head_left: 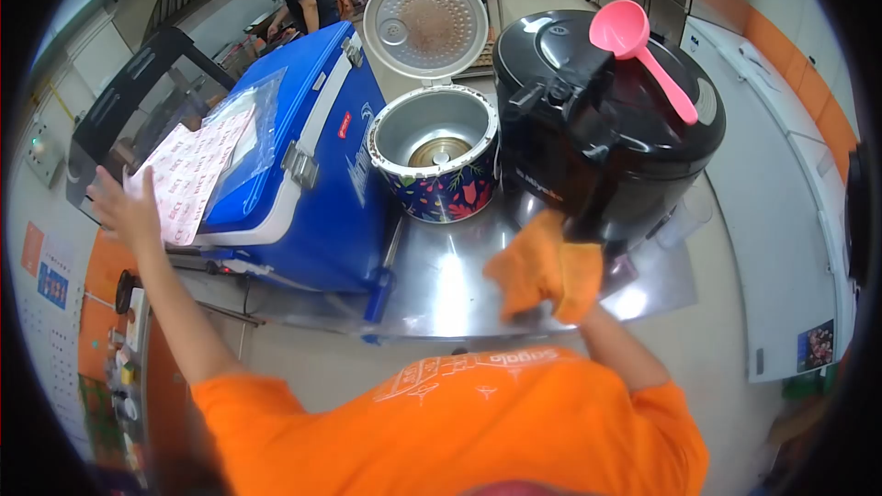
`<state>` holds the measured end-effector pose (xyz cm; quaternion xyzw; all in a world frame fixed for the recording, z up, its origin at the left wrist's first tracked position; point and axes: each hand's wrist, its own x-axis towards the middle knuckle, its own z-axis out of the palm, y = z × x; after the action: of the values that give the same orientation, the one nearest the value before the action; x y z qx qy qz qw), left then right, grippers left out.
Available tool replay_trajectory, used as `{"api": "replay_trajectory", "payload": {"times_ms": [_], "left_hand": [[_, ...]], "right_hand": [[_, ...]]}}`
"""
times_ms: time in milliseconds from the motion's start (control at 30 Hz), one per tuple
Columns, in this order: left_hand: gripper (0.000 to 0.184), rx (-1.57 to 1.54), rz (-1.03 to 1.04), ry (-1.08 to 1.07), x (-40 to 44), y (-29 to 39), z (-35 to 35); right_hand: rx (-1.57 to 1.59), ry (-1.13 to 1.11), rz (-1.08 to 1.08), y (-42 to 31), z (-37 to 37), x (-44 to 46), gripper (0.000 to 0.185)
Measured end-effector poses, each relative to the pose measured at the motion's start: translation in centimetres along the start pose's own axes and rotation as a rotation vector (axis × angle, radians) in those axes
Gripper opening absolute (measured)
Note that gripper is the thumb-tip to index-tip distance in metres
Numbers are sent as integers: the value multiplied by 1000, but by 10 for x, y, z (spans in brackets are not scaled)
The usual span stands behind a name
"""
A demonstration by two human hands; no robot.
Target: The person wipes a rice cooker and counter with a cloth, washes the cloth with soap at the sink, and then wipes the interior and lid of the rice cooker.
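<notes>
Being covered by an orange cloth or mitt [525,266], maybe against heat, the right grip [558,266] honestly can't be made out; beside the wide-splayed left grip [129,209], nothing visibly held, printed paper [190,173] is propped up by the blue cooler lid [301,64].

The light is bright, with white glare on the tabletop [450,262] beside the slightly blurred right hand [546,271], and the edges curve into black.

The person's left arm [186,312] (bare below a short orange sleeve [243,409]) was stretched forward and well out to the side, the left hand [127,211] open with fingers spread. The right arm [620,346] was angled inward, closer to the body; blurred orange fabric [519,268] hid the right hand's [556,276] fingers.
</notes>
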<state>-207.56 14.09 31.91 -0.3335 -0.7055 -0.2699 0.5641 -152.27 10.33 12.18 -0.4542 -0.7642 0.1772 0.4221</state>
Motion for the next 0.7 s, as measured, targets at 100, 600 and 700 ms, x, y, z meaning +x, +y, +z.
{"api": "replay_trajectory", "payload": {"times_ms": [100,600,700], "left_hand": [[48,-456,301,97,-49,38,-103],[55,-1970,345,-1331,-230,259,-115],[79,-2060,357,-1195,-217,300,-135]], "right_hand": [[57,182,279,-33,-2,36,17],[-403,763,122,-28,-29,-4,8],[-775,588,-406,-54,-40,3,9]]}}
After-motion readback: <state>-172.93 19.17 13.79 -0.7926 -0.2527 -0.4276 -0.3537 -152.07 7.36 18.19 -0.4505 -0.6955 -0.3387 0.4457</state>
